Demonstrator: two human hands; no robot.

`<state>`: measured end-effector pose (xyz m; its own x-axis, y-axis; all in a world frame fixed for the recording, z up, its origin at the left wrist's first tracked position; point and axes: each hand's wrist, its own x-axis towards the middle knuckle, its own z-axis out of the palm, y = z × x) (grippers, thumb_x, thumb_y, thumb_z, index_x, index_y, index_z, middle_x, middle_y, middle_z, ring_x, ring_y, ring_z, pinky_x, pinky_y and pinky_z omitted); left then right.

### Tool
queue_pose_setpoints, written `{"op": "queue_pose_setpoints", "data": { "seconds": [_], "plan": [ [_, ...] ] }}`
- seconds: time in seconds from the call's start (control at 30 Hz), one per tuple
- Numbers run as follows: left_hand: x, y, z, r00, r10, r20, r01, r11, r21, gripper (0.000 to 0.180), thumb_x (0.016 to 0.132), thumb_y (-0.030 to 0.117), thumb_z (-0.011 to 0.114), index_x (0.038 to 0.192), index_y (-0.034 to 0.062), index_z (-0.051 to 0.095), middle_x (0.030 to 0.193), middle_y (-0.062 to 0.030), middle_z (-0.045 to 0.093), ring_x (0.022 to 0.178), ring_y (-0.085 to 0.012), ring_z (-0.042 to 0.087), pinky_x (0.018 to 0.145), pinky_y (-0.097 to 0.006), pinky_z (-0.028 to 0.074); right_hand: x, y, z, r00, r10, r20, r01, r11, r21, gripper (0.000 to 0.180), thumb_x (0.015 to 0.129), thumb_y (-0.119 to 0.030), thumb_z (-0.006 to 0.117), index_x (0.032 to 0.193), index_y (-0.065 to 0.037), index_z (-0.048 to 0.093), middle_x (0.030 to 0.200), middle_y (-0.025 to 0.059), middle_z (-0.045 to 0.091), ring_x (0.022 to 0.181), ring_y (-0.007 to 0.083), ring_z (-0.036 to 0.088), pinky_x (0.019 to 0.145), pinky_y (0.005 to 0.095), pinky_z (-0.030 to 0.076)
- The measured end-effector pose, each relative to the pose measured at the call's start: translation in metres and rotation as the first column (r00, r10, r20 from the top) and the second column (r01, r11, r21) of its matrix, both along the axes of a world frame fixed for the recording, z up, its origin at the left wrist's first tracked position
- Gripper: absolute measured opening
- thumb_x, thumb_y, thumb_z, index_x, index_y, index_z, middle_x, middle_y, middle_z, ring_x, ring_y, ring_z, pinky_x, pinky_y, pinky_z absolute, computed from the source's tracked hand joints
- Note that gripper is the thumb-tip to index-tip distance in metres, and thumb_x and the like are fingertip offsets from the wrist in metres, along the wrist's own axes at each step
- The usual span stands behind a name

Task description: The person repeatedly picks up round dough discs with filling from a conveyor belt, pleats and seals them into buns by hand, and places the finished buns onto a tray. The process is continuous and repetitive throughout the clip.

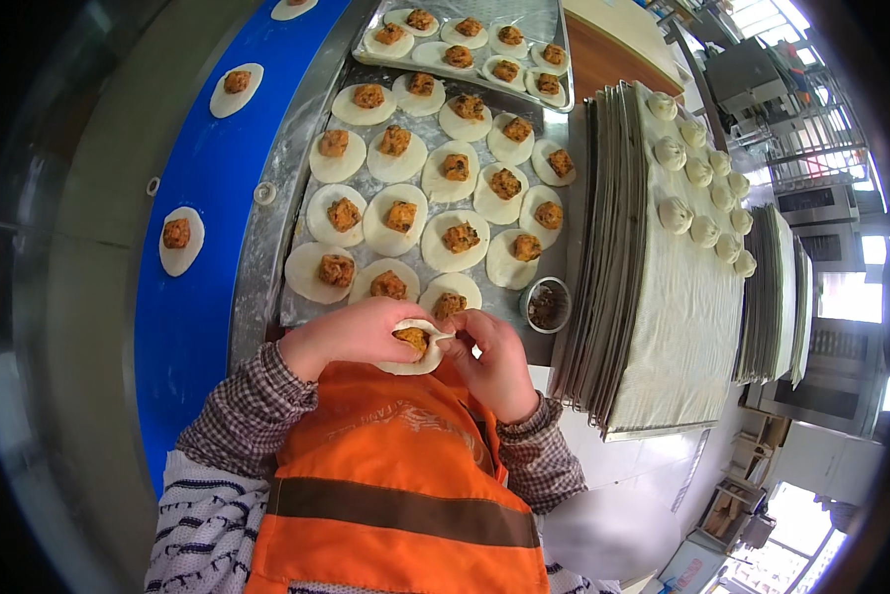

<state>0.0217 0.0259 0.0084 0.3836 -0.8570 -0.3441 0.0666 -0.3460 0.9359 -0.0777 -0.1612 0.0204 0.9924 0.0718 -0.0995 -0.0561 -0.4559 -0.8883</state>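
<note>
Between my two hands, just above the near edge of the metal worktop, is a round dough wrapper (405,367) with orange-brown filling (414,340) in its middle. My left hand (356,332) cups the wrapper from the left, its thumb by the filling. With fingertips pressed together, my right hand (489,361) pinches the wrapper's right rim, where the dough is drawn into a small fold. Beyond my hands, flat wrappers lie in rows, each topped with filling, such as this filled wrapper (452,242). The underside of the held wrapper is hidden.
A blue conveyor belt (197,168) on the left carries spaced filled wrappers. At the back sits a metal tray (405,61) of more. A small cup of dark filling (546,305) stands right of my hands, beside stacked cloth-covered trays (663,327) topped with pleated buns (676,215).
</note>
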Motion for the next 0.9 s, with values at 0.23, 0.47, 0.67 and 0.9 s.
{"op": "queue_pose_setpoints", "data": {
  "seconds": [0.23, 0.47, 0.67, 0.9],
  "plan": [
    [0.009, -0.01, -0.01, 0.988, -0.132, -0.077, 0.135, 0.99, 0.035, 0.041, 0.078, 0.014, 0.068, 0.116, 0.0032, 0.057, 0.101, -0.0066, 0.064, 0.088, -0.0153, 0.061, 0.077, -0.028, 0.048, -0.001, -0.001, -0.009, 0.997, -0.009, 0.075, 0.007, 1.0, 0.024, 0.018, 0.081, -0.002, 0.066, 0.097, 0.0, 0.058, 0.083, 0.0103, 0.061, 0.067, 0.0185, 0.058, 0.06, 0.0263, 0.047],
    [-0.004, -0.002, -0.019, 0.846, 0.229, -0.481, -0.278, 0.96, -0.031, 0.04, 0.082, 0.009, 0.066, 0.12, 0.0015, 0.054, 0.109, -0.0041, 0.06, 0.097, -0.0114, 0.058, 0.082, -0.026, 0.049, -0.005, 0.003, -0.009, 0.969, -0.246, -0.022, 0.241, 0.92, 0.311, 0.014, 0.082, -0.002, 0.065, 0.095, 0.0, 0.06, 0.083, 0.0085, 0.061, 0.068, 0.016, 0.058, 0.059, 0.0257, 0.047],
    [0.001, -0.008, 0.003, 0.982, 0.046, -0.183, -0.026, 0.994, 0.11, 0.034, 0.083, 0.011, 0.06, 0.116, 0.0037, 0.056, 0.098, -0.0054, 0.064, 0.09, -0.0123, 0.06, 0.077, -0.027, 0.049, -0.006, -0.005, -0.011, 0.999, -0.033, -0.038, 0.032, 0.999, -0.039, 0.019, 0.086, 0.002, 0.06, 0.104, 0.002, 0.056, 0.087, 0.0029, 0.06, 0.075, 0.0089, 0.057, 0.066, 0.0216, 0.047],
    [0.003, -0.01, -0.019, 0.997, -0.078, 0.02, 0.079, 0.996, -0.048, 0.035, 0.083, 0.012, 0.06, 0.116, 0.0012, 0.055, 0.096, -0.0083, 0.064, 0.082, -0.0178, 0.065, 0.064, -0.026, 0.055, -0.011, -0.003, -0.016, 0.99, -0.087, -0.109, 0.098, 0.99, 0.1, 0.023, 0.087, 0.001, 0.06, 0.109, 0.004, 0.055, 0.091, 0.0046, 0.063, 0.078, 0.0094, 0.061, 0.07, 0.0217, 0.051]
  ]
}}
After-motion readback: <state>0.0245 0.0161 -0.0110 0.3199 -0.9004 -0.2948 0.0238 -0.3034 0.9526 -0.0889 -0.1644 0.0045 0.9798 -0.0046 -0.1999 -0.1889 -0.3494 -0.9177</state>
